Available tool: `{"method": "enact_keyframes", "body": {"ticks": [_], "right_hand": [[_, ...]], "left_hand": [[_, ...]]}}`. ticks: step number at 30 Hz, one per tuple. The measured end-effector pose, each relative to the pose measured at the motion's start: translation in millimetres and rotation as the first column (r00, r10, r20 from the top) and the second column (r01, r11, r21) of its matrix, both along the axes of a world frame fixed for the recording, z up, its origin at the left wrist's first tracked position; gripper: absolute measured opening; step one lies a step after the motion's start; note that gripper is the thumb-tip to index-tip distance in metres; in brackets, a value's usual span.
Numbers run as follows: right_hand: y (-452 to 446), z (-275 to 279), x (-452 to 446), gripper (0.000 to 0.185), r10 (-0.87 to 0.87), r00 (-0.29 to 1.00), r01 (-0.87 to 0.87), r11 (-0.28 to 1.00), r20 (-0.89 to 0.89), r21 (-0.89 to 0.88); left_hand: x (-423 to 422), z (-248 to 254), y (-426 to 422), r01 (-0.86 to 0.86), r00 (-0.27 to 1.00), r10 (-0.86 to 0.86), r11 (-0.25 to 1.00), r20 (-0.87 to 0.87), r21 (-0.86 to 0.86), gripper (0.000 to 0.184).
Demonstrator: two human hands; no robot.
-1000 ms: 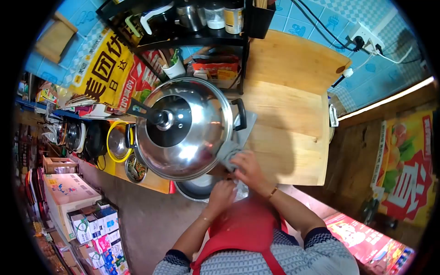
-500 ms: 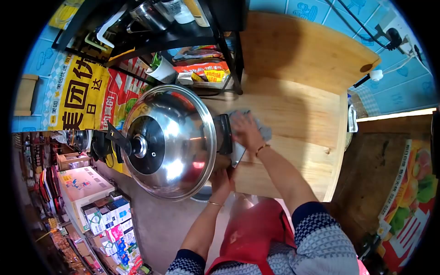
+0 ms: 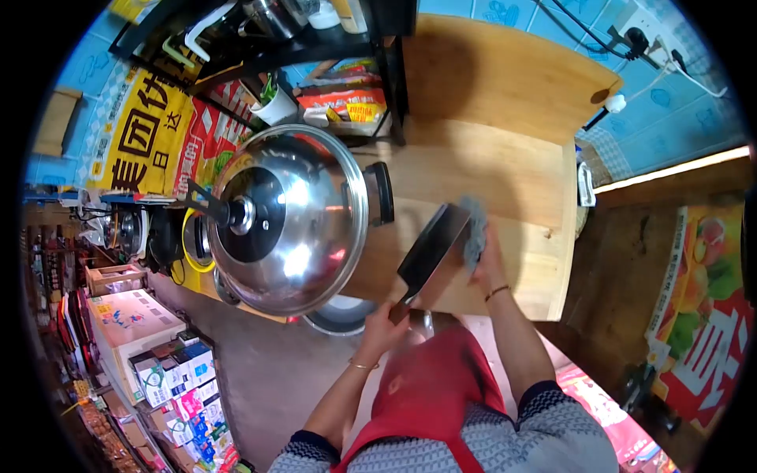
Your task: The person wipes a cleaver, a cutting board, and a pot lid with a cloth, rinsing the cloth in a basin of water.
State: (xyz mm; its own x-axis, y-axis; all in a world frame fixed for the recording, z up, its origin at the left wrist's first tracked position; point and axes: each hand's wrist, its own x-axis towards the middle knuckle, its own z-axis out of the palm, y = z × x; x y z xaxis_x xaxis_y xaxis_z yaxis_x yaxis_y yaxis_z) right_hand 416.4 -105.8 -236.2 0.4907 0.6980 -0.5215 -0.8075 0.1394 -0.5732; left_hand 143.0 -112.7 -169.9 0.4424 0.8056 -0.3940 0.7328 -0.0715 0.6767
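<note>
A cleaver (image 3: pixel 432 251) with a broad dark blade is held by its handle in my left hand (image 3: pixel 383 331), fingers wrapped round it. The blade points up and to the right, above the wooden surface (image 3: pixel 520 272). My right hand (image 3: pixel 490 254) grips a grey-blue cloth (image 3: pixel 475 225) at the blade's far end; whether cloth and blade touch I cannot tell. To the left of the cleaver stands a large pot with a shiny domed lid (image 3: pixel 315 225) and a black side handle (image 3: pixel 384 194).
Behind the pot is a black rack (image 3: pixel 390 87) with food packets (image 3: pixel 343 106) and a white cup (image 3: pixel 276 106). A round pan (image 3: pixel 339 315) lies below the pot's edge. A raised wooden panel (image 3: pixel 505 71) backs the surface. Cables and a socket (image 3: pixel 646 35) are on the tiled wall.
My left hand has brought the cleaver into full view from beside the pot, its blade now lifted and tilted. My right hand has moved right with the cloth, off the wooden surface.
</note>
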Motion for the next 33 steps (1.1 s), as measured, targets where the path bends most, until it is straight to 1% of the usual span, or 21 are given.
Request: {"method": "enact_keyframes", "body": {"ticks": [1,3,4,6,7,9,10,12,14,16,17,18,19,20,21,23,25,27,29,31,33], "right_hand": [[-26.5,5.5,-23.0,0.035,0.008,0.949,0.002,1.0,-0.315,0.03],[-64.8,-9.0,-79.6,0.038,0.025,0.846,0.077,0.983,-0.532,0.169],[-60.3,6.2,-96.4,0.04,0.095,0.813,0.068,0.964,-0.574,0.257],[-60.0,22.3,-99.0,0.041,0.008,0.899,0.067,0.985,-0.437,0.156],[-60.2,28.1,-97.1,0.041,-0.018,0.922,0.07,0.99,-0.387,0.121],[-59.1,29.6,-71.3,0.041,0.145,0.86,0.045,0.934,-0.489,0.356],[-53.0,28.6,-54.6,0.041,0.147,0.863,0.044,0.931,-0.484,0.362],[-36.8,22.8,-17.2,0.043,0.026,0.964,0.024,0.983,-0.263,0.184],[-12.2,63.2,24.1,0.042,0.092,0.96,-0.057,0.989,-0.265,0.134],[-5.3,53.9,68.1,0.043,0.029,0.999,-0.026,0.995,-0.026,0.099],[1.3,52.4,83.5,0.044,-0.009,0.962,0.007,1.0,0.272,0.01],[10.4,48.6,98.2,0.046,-0.02,0.839,0.064,0.996,0.544,-0.062],[16.3,20.6,121.7,0.046,-0.016,0.845,0.061,0.996,0.535,-0.067],[18.0,-24.5,147.8,0.047,0.261,0.306,0.178,0.929,0.916,-0.324],[22.9,-58.2,160.2,0.048,0.562,-0.328,0.413,0.808,0.76,-0.419],[57.7,-53.5,122.9,0.048,0.791,-0.375,0.721,0.577,0.485,-0.384],[103.8,-74.1,101.6,0.046,0.537,-0.317,0.304,0.838,0.781,-0.453],[137.9,-63.3,42.9,0.046,0.497,-0.405,0.094,0.857,0.767,-0.506],[135.0,-44.3,-11.4,0.042,0.414,-0.567,0.079,0.888,0.712,-0.453],[116.9,-49.5,-37.9,0.04,0.3,-0.458,-0.138,0.906,0.837,-0.4],[89.1,-17.8,-79.0,0.037,0.481,-0.459,-0.262,0.73,0.747,-0.631]], "left_hand": [[8.4,7.1,-7.5,-0.001,0.997,0.0,1.0,0.076,0.011,0.033],[24.5,5.0,-18.7,0.027,0.981,-0.053,0.99,0.188,0.14,0.031],[24.0,7.3,-19.5,0.028,0.979,-0.055,0.99,0.197,0.14,0.031],[13.0,15.0,-21.7,0.184,0.983,-0.182,0.974,-0.023,0.132,0.026],[-0.5,7.3,-19.9,0.208,0.978,-0.211,0.967,0.002,0.144,0.023],[-22.8,27.0,-13.4,0.27,0.963,-0.269,0.949,-0.027,0.165,0.021],[-32.4,33.3,-9.8,0.329,0.944,-0.325,0.927,-0.057,0.181,0.019],[-59.1,28.5,-13.7,0.326,0.945,-0.321,0.939,-0.064,0.112,0.019],[-88.8,20.3,-24.3,0.306,0.95,-0.303,0.952,-0.073,0.03,0.018],[-116.0,17.7,-35.4,0.288,0.957,-0.287,0.957,-0.041,0.037,0.018],[-127.5,21.9,-41.6,0.28,0.96,-0.279,0.959,-0.013,0.052,0.018],[-140.7,20.4,-52.2,0.246,0.969,-0.245,0.968,-0.02,0.044,0.019],[-151.8,19.6,-61.3,0.213,0.977,-0.212,0.976,-0.03,0.033,0.02],[-154.7,23.1,-67.0,0.214,0.977,-0.212,0.97,-0.028,0.115,0.023],[-154.9,25.7,-72.0,0.184,0.983,-0.179,0.977,-0.05,0.109,0.022],[-157.7,29.5,-83.3,0.134,0.988,-0.126,0.986,-0.087,0.101,0.023],[-156.7,30.5,-90.2,0.105,0.993,-0.096,0.986,-0.072,0.132,0.024],[-152.9,35.1,-95.2,0.038,0.996,-0.034,0.998,-0.081,0.058,0.025],[-159.0,34.3,-103.7,-0.046,0.996,0.048,0.999,-0.076,0.028,0.026],[-169.1,36.2,-107.3,-0.084,0.995,0.087,0.995,-0.053,0.057,0.025],[-178.5,36.7,-112.9,-0.129,0.991,0.13,0.988,-0.013,0.082,0.024]]}}
